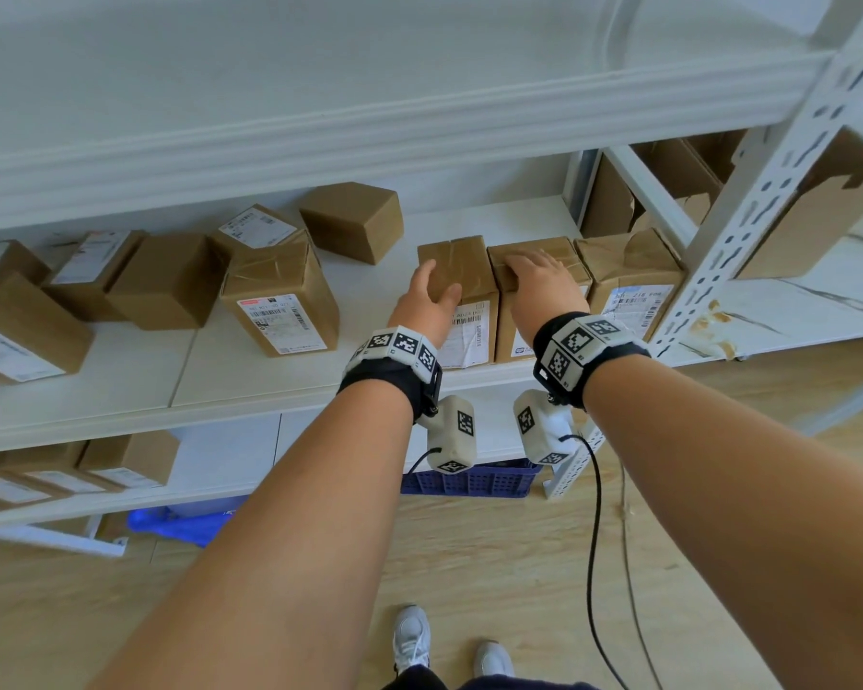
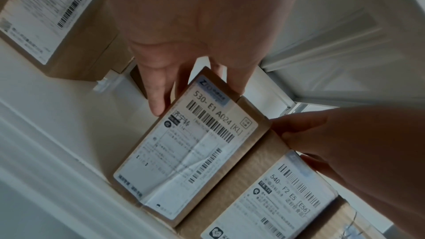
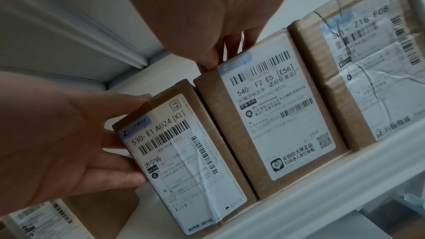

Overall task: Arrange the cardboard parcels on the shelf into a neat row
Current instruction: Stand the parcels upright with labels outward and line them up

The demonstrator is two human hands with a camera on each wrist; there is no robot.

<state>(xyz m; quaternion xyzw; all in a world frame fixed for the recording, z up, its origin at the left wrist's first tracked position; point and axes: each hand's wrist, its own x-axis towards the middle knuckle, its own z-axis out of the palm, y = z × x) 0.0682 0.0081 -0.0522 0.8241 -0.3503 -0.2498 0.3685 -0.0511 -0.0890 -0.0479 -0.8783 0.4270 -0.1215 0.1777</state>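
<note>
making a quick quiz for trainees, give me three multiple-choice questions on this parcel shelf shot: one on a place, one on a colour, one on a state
1. Where does the left hand hold?
A. the parcel marked 530
B. the parcel marked 540
C. the shelf post

2. What colour is the crate under the shelf?
A. red
B. blue
C. green

3. How do the three parcels at the right end stand?
A. stacked in a pile
B. lying flat, labels up
C. upright side by side, labels facing front

Answers:
1 A: its thumb and fingers grip the top of that parcel.
2 B: the head view shows a blue crate.
3 C: the right wrist view shows them standing in a row; the right hand rests on the middle one.
</note>
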